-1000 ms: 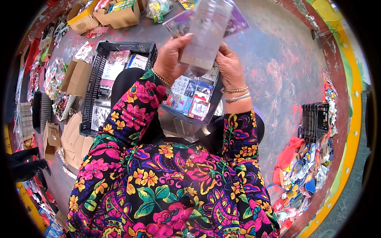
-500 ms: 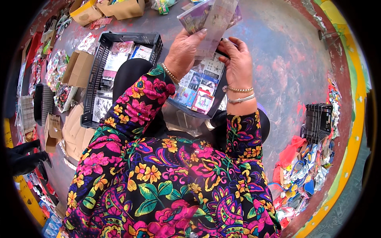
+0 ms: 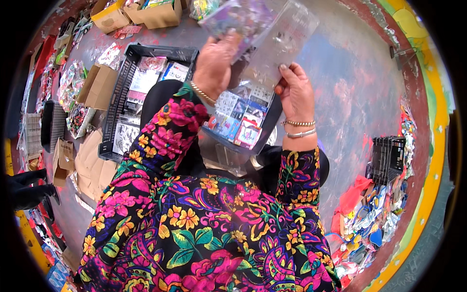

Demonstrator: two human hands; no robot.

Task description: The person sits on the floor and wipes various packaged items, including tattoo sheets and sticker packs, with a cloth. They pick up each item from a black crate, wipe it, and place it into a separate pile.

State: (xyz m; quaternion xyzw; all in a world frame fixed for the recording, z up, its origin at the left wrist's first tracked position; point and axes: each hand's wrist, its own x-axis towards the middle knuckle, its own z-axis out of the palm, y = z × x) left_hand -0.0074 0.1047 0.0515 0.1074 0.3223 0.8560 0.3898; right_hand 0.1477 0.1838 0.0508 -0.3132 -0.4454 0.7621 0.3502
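A purple printed packet (image 3: 238,23) with a shiny face is gripped in my left hand (image 3: 214,65), and motion blurs its details. My right hand (image 3: 296,92) pinches the lower right edge of a long, clear plastic sleeve (image 3: 287,41) between thumb and fingers. The sleeve tilts up to the right, beside the packet; whether the two touch at the lower end I cannot tell. Below both hands, between my knees, a dark tub (image 3: 265,134) holds several small flat packets (image 3: 238,119) in blue, white and red.
To the left, a black plastic crate (image 3: 108,119) contains flat packets. Cardboard boxes (image 3: 163,15) and heaps of bagged small goods (image 3: 73,85) line the far left. At right, another black crate (image 3: 387,158) stands by a pile of mixed scraps (image 3: 365,228).
The clear sleeve, which lay across the purple packet, has moved right and away from it. My left hand shifted left with the packet; my right hand lowered slightly and now holds the sleeve's edge.
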